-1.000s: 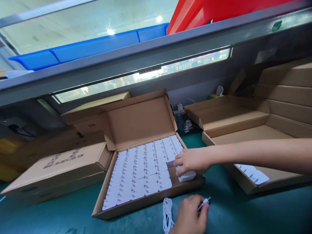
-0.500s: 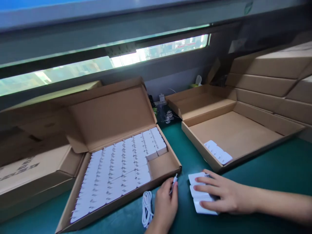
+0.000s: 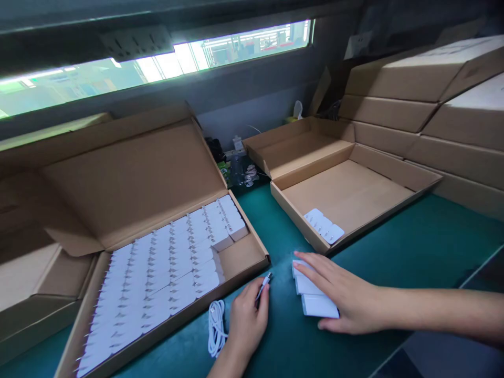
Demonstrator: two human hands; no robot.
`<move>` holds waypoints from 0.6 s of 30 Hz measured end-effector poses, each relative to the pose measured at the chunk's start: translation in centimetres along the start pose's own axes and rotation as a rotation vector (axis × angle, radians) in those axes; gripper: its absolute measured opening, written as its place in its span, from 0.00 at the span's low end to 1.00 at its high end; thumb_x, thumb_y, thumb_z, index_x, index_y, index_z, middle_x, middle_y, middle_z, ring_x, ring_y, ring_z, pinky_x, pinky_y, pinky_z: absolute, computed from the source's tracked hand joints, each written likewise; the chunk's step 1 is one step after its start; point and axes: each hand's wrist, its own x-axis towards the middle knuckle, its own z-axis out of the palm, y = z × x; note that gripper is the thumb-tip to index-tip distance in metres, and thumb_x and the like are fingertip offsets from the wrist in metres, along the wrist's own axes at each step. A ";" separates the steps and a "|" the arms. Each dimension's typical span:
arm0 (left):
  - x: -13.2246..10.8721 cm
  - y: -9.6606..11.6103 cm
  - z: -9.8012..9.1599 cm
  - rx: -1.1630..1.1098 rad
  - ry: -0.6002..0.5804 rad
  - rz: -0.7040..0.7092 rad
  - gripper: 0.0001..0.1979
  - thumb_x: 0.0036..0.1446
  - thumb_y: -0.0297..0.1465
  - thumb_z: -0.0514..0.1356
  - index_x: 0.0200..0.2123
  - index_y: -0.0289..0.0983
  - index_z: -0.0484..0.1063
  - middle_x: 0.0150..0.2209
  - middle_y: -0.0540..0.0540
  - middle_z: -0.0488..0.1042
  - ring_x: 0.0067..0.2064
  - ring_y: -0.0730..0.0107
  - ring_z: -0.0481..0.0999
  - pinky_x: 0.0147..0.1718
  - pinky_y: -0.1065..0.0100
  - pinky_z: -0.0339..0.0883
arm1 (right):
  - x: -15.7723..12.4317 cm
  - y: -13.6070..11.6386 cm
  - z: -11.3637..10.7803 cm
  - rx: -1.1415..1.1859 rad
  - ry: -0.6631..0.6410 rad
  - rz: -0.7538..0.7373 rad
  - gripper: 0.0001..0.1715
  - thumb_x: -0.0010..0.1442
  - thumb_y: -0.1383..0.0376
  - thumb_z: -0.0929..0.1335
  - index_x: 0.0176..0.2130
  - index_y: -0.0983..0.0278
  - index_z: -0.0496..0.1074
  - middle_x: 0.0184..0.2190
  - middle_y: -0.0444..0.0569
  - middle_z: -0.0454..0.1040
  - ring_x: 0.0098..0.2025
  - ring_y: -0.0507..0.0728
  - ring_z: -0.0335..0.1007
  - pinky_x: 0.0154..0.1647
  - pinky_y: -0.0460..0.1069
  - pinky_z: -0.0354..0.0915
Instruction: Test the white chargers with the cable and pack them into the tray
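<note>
My left hand [image 3: 249,311] is closed around the end of a white USB cable [image 3: 264,286], its metal plug sticking out past the fingertips. A coiled white cable [image 3: 216,329] lies on the green table just left of that hand. My right hand [image 3: 346,296] spans a short row of three white power adapters [image 3: 318,305] on the table, fingers at the far end and thumb at the near end. Its palm hides their right side. To the left, an open cardboard box [image 3: 240,286] holds many white adapters [image 3: 157,278] in rows, metal prongs showing.
A second open cardboard box [image 3: 354,184] stands at the right, with a few white adapters [image 3: 325,227] in its near left corner. Stacked cartons [image 3: 397,115] rise behind it. Between the box lids lie cables [image 3: 251,175] and a plugged-in charger [image 3: 237,143].
The view has shifted, moving the scene leftward and up. My right hand's fingers, spread across the tops of the adapters before, now reach around the far end, with the thumb at the near end.
</note>
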 end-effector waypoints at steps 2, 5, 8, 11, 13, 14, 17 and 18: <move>0.0 0.2 -0.1 0.005 -0.002 0.012 0.09 0.60 0.31 0.51 0.41 0.38 0.69 0.36 0.47 0.75 0.35 0.69 0.76 0.35 0.71 0.69 | 0.7 -0.4 -0.2 0.030 -0.071 0.078 0.58 0.42 0.63 0.69 0.62 0.70 0.37 0.60 0.64 0.43 0.61 0.68 0.38 0.58 0.63 0.47; 0.0 0.4 -0.3 -0.002 -0.008 0.051 0.09 0.60 0.30 0.50 0.41 0.38 0.68 0.35 0.46 0.75 0.35 0.70 0.75 0.34 0.71 0.69 | 1.9 -0.4 -0.8 0.076 -0.142 -0.015 0.58 0.38 0.69 0.67 0.62 0.70 0.37 0.59 0.63 0.48 0.60 0.67 0.41 0.59 0.66 0.38; -0.3 0.6 -0.1 0.016 -0.034 0.130 0.10 0.60 0.29 0.50 0.42 0.37 0.68 0.34 0.46 0.75 0.34 0.69 0.75 0.33 0.70 0.69 | 3.0 0.0 -1.1 0.127 -0.201 -0.159 0.58 0.33 0.70 0.64 0.62 0.72 0.39 0.58 0.63 0.49 0.60 0.67 0.42 0.59 0.67 0.33; -0.8 0.8 0.4 0.043 -0.068 0.171 0.10 0.60 0.28 0.49 0.43 0.37 0.67 0.33 0.46 0.74 0.34 0.69 0.75 0.33 0.69 0.69 | 3.6 0.1 -1.1 0.102 -0.236 -0.187 0.59 0.31 0.69 0.63 0.61 0.77 0.41 0.58 0.66 0.49 0.59 0.68 0.43 0.59 0.68 0.30; -1.0 0.9 0.7 0.039 -0.081 0.161 0.10 0.61 0.27 0.49 0.43 0.37 0.67 0.34 0.46 0.74 0.34 0.69 0.75 0.34 0.69 0.70 | 3.8 -0.1 -1.0 0.055 -0.247 -0.186 0.59 0.31 0.68 0.63 0.61 0.79 0.41 0.57 0.67 0.49 0.58 0.69 0.44 0.59 0.68 0.28; -1.0 1.0 0.8 0.031 -0.084 0.149 0.10 0.61 0.27 0.49 0.42 0.37 0.67 0.34 0.46 0.74 0.35 0.69 0.75 0.35 0.70 0.70 | 3.9 -0.3 -0.9 0.029 -0.249 -0.187 0.59 0.31 0.68 0.63 0.60 0.80 0.41 0.57 0.68 0.49 0.58 0.69 0.44 0.59 0.68 0.28; -0.7 1.2 0.6 -0.010 -0.117 0.114 0.09 0.60 0.27 0.49 0.41 0.37 0.67 0.35 0.46 0.75 0.36 0.69 0.75 0.35 0.70 0.69 | 4.1 -0.8 -0.5 -0.022 -0.229 -0.173 0.55 0.31 0.68 0.63 0.58 0.80 0.47 0.54 0.67 0.53 0.56 0.69 0.48 0.59 0.67 0.28; -0.5 1.3 0.5 -0.021 -0.135 0.103 0.09 0.60 0.27 0.49 0.40 0.37 0.68 0.35 0.46 0.75 0.36 0.69 0.75 0.35 0.70 0.69 | 4.2 -0.9 -0.3 -0.025 -0.214 -0.157 0.53 0.30 0.68 0.63 0.57 0.80 0.50 0.53 0.66 0.55 0.54 0.69 0.49 0.59 0.67 0.30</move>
